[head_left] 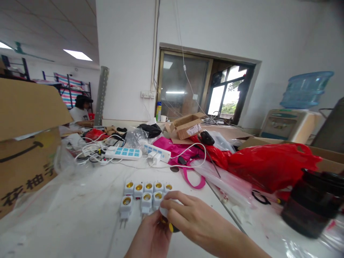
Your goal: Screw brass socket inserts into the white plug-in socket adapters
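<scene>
Low in the picture my two hands meet over a small part. My right hand (pixel 188 216) has its fingers curled over a white socket adapter (pixel 163 212) with a yellow and dark end. My left hand (pixel 152 236) pinches the same piece from below. Just beyond them several white plug-in lamp sockets (pixel 145 195) with brass centres lie in two rows on the white table (pixel 88 200).
A brown cardboard box (pixel 27 143) stands at left. White power strips (pixel 123 153) and tangled cables lie farther back. Red plastic bags (pixel 268 165) and a pink bag (pixel 177 150) fill the right middle. A dark jar (pixel 309 204) sits at right. Another person (pixel 80 113) sits far left.
</scene>
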`<state>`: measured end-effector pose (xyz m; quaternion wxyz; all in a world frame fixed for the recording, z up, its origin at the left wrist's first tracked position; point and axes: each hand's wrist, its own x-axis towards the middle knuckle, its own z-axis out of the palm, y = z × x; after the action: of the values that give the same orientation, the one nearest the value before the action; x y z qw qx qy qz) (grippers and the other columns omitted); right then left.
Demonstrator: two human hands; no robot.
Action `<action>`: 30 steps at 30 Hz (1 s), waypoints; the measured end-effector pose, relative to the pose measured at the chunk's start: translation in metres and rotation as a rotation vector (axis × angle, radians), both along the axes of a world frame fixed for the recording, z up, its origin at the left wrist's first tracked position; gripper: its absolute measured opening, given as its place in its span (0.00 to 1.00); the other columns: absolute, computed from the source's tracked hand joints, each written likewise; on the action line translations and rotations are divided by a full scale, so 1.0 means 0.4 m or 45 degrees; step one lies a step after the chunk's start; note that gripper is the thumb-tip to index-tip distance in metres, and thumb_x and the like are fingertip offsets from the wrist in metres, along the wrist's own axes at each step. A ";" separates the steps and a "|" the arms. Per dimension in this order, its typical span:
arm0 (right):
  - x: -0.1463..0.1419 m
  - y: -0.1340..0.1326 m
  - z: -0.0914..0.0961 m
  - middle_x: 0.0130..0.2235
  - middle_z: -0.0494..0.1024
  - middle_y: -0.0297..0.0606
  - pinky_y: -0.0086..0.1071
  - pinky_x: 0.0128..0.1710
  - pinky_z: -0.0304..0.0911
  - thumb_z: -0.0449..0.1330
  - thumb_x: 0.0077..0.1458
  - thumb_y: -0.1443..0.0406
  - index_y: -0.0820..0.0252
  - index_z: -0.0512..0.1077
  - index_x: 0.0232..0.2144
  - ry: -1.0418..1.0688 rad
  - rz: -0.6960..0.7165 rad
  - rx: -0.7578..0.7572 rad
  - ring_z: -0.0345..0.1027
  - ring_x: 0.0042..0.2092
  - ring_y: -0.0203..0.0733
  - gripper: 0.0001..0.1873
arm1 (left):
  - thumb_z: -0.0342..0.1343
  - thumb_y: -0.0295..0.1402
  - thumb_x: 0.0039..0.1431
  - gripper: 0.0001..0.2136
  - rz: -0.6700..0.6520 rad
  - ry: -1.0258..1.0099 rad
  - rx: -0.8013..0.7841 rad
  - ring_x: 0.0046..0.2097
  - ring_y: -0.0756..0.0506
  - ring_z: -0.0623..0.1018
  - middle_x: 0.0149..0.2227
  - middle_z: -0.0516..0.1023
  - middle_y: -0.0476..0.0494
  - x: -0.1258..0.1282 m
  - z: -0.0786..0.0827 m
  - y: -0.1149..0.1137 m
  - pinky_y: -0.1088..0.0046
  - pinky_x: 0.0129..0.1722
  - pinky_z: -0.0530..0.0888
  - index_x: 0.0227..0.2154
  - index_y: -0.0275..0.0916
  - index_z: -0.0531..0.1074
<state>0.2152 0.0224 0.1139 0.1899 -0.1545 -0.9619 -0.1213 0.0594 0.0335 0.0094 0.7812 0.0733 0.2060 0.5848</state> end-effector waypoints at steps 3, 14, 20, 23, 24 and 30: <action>-0.010 0.000 -0.013 0.56 0.83 0.50 0.43 0.61 0.76 0.49 0.80 0.67 0.66 0.74 0.48 -0.087 -0.029 -0.039 0.72 0.60 0.54 0.13 | 0.64 0.40 0.73 0.18 0.023 -0.019 -0.033 0.52 0.39 0.83 0.59 0.80 0.37 -0.003 -0.009 -0.012 0.55 0.50 0.84 0.60 0.39 0.76; 0.007 0.002 -0.032 0.56 0.80 0.50 0.47 0.52 0.83 0.55 0.68 0.78 0.57 0.68 0.59 0.080 -0.197 -0.423 0.79 0.55 0.54 0.21 | 0.57 0.23 0.75 0.06 0.103 -0.067 -0.201 0.38 0.45 0.87 0.41 0.87 0.35 -0.025 0.044 -0.069 0.71 0.39 0.86 0.43 0.31 0.79; 0.026 0.018 -0.032 0.60 0.78 0.49 0.46 0.61 0.80 0.56 0.67 0.78 0.54 0.66 0.63 0.096 -0.227 -0.408 0.79 0.61 0.51 0.27 | 0.53 0.18 0.73 0.10 0.069 -0.121 -0.194 0.35 0.45 0.86 0.35 0.84 0.36 -0.033 0.057 -0.066 0.70 0.40 0.87 0.38 0.29 0.77; 0.028 0.024 -0.033 0.60 0.78 0.47 0.48 0.63 0.78 0.57 0.67 0.77 0.52 0.65 0.63 0.114 -0.261 -0.420 0.77 0.63 0.51 0.27 | 0.54 0.15 0.71 0.09 0.106 -0.136 -0.182 0.38 0.46 0.87 0.39 0.86 0.33 -0.032 0.059 -0.070 0.73 0.42 0.86 0.39 0.28 0.78; 0.028 0.024 -0.033 0.60 0.78 0.47 0.48 0.63 0.78 0.57 0.68 0.76 0.52 0.65 0.64 0.129 -0.268 -0.429 0.77 0.63 0.51 0.27 | 0.55 0.15 0.72 0.09 0.120 -0.136 -0.180 0.39 0.46 0.87 0.40 0.86 0.32 -0.031 0.059 -0.072 0.74 0.42 0.86 0.39 0.28 0.78; 0.022 0.022 -0.029 0.58 0.81 0.50 0.47 0.60 0.81 0.55 0.70 0.77 0.55 0.68 0.62 0.103 -0.139 -0.284 0.77 0.64 0.53 0.22 | 0.58 0.17 0.72 0.07 0.125 -0.142 -0.086 0.42 0.45 0.87 0.44 0.87 0.30 -0.026 0.065 -0.079 0.73 0.43 0.86 0.38 0.26 0.81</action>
<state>0.2240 0.0311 0.1025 0.2033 -0.2314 -0.9512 -0.0173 0.0490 0.0018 0.0355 0.7637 0.0040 0.1851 0.6184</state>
